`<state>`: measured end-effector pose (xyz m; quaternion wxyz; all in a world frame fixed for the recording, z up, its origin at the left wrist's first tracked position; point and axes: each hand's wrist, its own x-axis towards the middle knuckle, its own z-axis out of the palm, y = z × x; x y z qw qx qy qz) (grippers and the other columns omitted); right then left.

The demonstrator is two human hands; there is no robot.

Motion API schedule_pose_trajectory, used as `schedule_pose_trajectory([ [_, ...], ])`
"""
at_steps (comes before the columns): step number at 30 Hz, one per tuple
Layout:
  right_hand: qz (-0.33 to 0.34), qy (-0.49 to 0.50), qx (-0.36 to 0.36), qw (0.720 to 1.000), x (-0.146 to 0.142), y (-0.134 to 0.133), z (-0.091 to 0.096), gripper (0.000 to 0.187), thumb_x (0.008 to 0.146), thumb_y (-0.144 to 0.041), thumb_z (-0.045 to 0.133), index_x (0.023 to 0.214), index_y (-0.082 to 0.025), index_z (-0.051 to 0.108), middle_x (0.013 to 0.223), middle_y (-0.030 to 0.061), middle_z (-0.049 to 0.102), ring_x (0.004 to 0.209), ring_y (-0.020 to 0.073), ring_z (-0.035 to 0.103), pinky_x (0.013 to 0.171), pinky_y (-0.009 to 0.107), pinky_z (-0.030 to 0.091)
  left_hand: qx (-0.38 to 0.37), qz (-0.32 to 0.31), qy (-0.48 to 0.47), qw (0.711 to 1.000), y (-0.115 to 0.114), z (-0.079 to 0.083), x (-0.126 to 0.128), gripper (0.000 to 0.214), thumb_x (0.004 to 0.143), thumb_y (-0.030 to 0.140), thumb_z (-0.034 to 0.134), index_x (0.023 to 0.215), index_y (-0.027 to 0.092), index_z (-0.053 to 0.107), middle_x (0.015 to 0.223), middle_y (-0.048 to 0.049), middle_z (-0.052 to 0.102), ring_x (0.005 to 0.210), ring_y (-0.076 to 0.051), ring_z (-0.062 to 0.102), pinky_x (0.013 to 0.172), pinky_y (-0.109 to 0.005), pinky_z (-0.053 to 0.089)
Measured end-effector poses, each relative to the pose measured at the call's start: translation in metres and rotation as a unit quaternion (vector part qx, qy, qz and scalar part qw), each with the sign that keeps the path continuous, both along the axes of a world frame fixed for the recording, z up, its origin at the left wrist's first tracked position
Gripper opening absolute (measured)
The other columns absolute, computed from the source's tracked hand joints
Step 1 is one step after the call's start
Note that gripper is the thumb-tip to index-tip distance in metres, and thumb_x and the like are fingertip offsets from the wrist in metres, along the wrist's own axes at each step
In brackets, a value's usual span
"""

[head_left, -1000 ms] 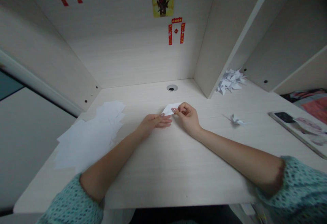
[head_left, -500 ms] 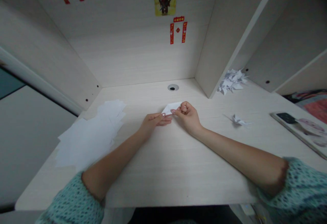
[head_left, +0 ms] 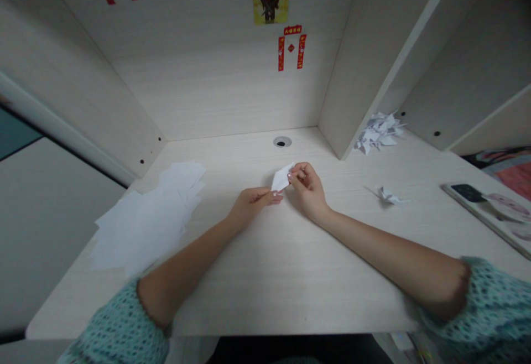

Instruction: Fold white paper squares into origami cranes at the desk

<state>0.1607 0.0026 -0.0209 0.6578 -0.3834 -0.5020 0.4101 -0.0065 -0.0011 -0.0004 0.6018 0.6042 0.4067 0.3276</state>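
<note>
Between my two hands, a small folded piece of white paper [head_left: 281, 178] is held just above the desk. My left hand [head_left: 254, 202] pinches its lower left corner between thumb and fingers. On the other side, my right hand [head_left: 307, 188] grips the right edge, thumb in front and fingers curled behind. The paper tilts up toward the right, and my fingers cover parts of its edges. To the right of my right hand lies a single folded paper crane [head_left: 388, 196].
A spread stack of white paper sheets [head_left: 143, 225] lies on the left of the desk [head_left: 265, 281]. Many folded paper pieces [head_left: 379, 131] are heaped behind the upright divider [head_left: 357, 93]. A phone [head_left: 489, 209] rests at the right. Near the back panel is a round cable hole [head_left: 282, 141].
The folded paper has turned steeper and shifted slightly right. My left hand has moved a little right and down with its corner; my right hand still grips the other edge.
</note>
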Motion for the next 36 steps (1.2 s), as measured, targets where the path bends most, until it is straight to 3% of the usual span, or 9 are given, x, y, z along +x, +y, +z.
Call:
schedule_pose_trajectory([
  [4, -0.039, -0.121, 0.049, 0.991, 0.000, -0.008, 0.006, 0.007, 0.088, -0.031, 0.046, 0.090, -0.024, 0.049, 0.077, 0.0003, 0.051, 0.069, 0.0160, 0.049, 0.063, 0.028, 0.038, 0.012, 0.007, -0.012, 1.000, -0.002, 0.002, 0.001, 0.038, 0.076, 0.047, 0.060, 0.096, 0.017, 0.071, 0.091, -0.0069, 0.072, 0.087, -0.020, 0.066, 0.085, -0.031, 0.049],
  [9, 0.008, -0.261, 0.118, 0.958, -0.002, -0.016, 0.011, 0.011, 0.089, -0.022, 0.043, 0.093, -0.024, 0.053, 0.088, 0.0043, 0.058, 0.083, 0.0189, 0.054, 0.076, 0.032, 0.040, 0.024, 0.040, 0.002, 0.999, 0.001, 0.003, 0.002, 0.031, 0.073, 0.045, 0.064, 0.080, 0.016, 0.069, 0.074, -0.0041, 0.069, 0.069, -0.014, 0.063, 0.071, -0.025, 0.050],
  [14, 0.016, -0.233, 0.092, 0.968, -0.003, -0.017, 0.009, 0.020, 0.085, -0.029, 0.055, 0.104, -0.025, 0.052, 0.088, 0.0029, 0.058, 0.078, 0.0177, 0.054, 0.074, 0.031, 0.043, -0.014, 0.096, -0.031, 0.995, 0.005, 0.001, 0.002, 0.030, 0.066, 0.043, 0.071, 0.078, 0.016, 0.066, 0.069, -0.0012, 0.067, 0.063, -0.013, 0.062, 0.068, -0.026, 0.051],
  [17, 0.030, -0.250, 0.092, 0.963, -0.003, -0.017, 0.011, 0.028, 0.076, -0.033, 0.068, 0.101, -0.025, 0.057, 0.088, 0.0029, 0.061, 0.080, 0.0191, 0.056, 0.075, 0.033, 0.044, -0.031, 0.125, -0.077, 0.989, 0.005, 0.001, 0.002, 0.030, 0.066, 0.041, 0.072, 0.079, 0.016, 0.060, 0.071, -0.0010, 0.068, 0.069, -0.015, 0.065, 0.072, -0.029, 0.051],
  [19, 0.040, -0.261, 0.102, 0.959, -0.003, -0.017, 0.014, 0.022, 0.076, -0.033, 0.068, 0.096, -0.026, 0.063, 0.090, 0.0039, 0.064, 0.085, 0.0208, 0.058, 0.079, 0.035, 0.044, -0.033, 0.139, -0.100, 0.985, 0.004, 0.001, 0.003, 0.031, 0.065, 0.039, 0.072, 0.081, 0.017, 0.058, 0.075, -0.0015, 0.069, 0.073, -0.017, 0.067, 0.075, -0.032, 0.051],
  [26, 0.026, -0.207, 0.085, 0.974, -0.003, -0.011, 0.008, 0.012, 0.077, -0.031, 0.066, 0.088, -0.026, 0.069, 0.088, 0.0042, 0.069, 0.085, 0.0207, 0.062, 0.081, 0.037, 0.045, -0.006, 0.133, -0.090, 0.987, 0.004, 0.000, 0.004, 0.036, 0.067, 0.040, 0.071, 0.091, 0.016, 0.060, 0.082, -0.0033, 0.069, 0.076, -0.016, 0.065, 0.077, -0.032, 0.051],
  [36, 0.009, -0.199, 0.080, 0.977, -0.002, -0.013, 0.010, 0.021, 0.074, -0.027, 0.070, 0.094, -0.025, 0.066, 0.093, 0.0036, 0.068, 0.088, 0.0196, 0.062, 0.080, 0.034, 0.047, -0.025, 0.136, -0.105, 0.985, 0.008, -0.004, 0.003, 0.036, 0.066, 0.045, 0.070, 0.084, 0.015, 0.063, 0.077, -0.0034, 0.066, 0.073, -0.015, 0.062, 0.074, -0.030, 0.051],
])
